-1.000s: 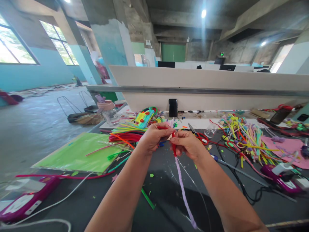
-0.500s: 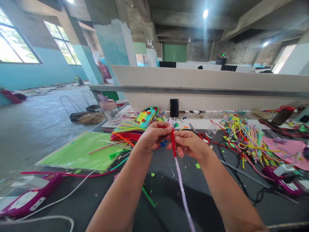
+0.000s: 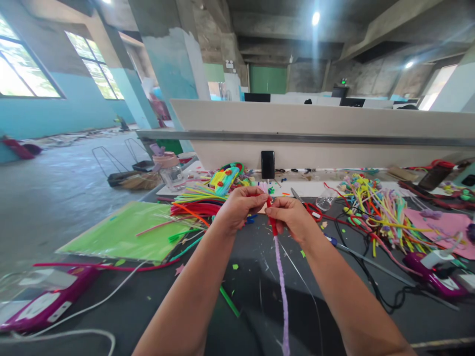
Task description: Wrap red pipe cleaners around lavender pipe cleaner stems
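Observation:
My left hand is closed in a pinch at the upper end of a red fuzzy strip. My right hand pinches the same red strip just below, thumb and fingers pressed together. Out of the bottom of the red part hangs a long lilac pipe cleaner, running down toward the table's near edge. A small pinkish tip shows above my fingers. One thin, shiny strand curves down beside the lilac stem; where it starts is hidden by my right hand.
Bundled pipe cleaners and a green sheet pack lie left. Red-handled scissors and a heap of coloured stems are right. A phone stands ahead. Purple power strips and cables flank the table.
Both hands have shifted slightly right with the red strip, and the right fingers now cover more of it. The lilac stem hangs straighter, and the thin shiny strand has come into view.

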Demonstrator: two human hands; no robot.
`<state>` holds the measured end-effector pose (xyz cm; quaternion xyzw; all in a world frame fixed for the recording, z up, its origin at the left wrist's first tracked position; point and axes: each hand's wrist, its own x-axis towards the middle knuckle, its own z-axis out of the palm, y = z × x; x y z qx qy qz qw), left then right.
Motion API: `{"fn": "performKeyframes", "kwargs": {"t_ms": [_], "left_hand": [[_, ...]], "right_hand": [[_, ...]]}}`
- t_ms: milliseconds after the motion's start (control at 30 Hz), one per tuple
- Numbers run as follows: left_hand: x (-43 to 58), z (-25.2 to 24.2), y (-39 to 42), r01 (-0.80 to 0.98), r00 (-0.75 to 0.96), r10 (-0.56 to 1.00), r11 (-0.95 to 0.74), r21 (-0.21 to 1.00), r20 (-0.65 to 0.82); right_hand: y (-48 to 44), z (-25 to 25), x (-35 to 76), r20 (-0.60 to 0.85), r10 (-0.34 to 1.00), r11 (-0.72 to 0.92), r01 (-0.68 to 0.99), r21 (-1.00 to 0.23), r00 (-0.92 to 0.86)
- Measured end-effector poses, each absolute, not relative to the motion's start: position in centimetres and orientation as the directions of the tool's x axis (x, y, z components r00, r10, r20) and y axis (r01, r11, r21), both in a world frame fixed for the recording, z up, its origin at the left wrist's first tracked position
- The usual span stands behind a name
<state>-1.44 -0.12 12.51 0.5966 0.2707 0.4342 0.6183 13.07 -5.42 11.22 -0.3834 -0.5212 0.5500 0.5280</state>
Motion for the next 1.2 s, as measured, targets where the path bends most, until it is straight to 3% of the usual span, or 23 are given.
{"fn": "performKeyframes", "kwargs": {"t_ms": [100,233,333,667,900,1100,1200], "left_hand": [[-1.6,12.5,0.0,-0.226,0.487,0.856,-0.068,0.972,0.173],[-2.1,12.8,-0.2,-0.25,0.514,0.849,0.012,0.968,0.122],[-2.3,12.9,-0.3,-0.24,0.533,0.839,0.023,0.97,0.112],[-1.1,12.5,-0.4,-0.176,0.491,0.839,-0.169,0.97,0.235],[-0.4,12.7,-0.8,-0.115,0.406,0.864,-0.275,0.954,0.298],[-1.3,12.7,-0.3,-0.259,0.493,0.849,-0.065,0.964,0.19],[-1.5,12.7,-0.3,-0.241,0.523,0.838,-0.03,0.97,0.156]], "right_hand": [[-5.5,11.3,13.0,0.129,0.982,0.108,-0.151,-0.983,-0.139],[-5.9,11.7,13.5,0.128,0.93,0.039,-0.253,-0.967,-0.346],[-5.8,11.9,13.9,0.098,0.913,-0.02,-0.282,-0.959,-0.397],[-5.1,11.2,13.5,0.117,0.982,0.081,-0.234,-0.969,-0.147],[-4.8,10.8,13.0,0.168,0.983,0.171,-0.04,-0.984,0.074],[-5.4,11.8,14.3,0.069,0.938,0.006,-0.183,-0.983,-0.34],[-5.4,11.9,14.7,0.048,0.905,-0.045,-0.206,-0.978,-0.422]]}}
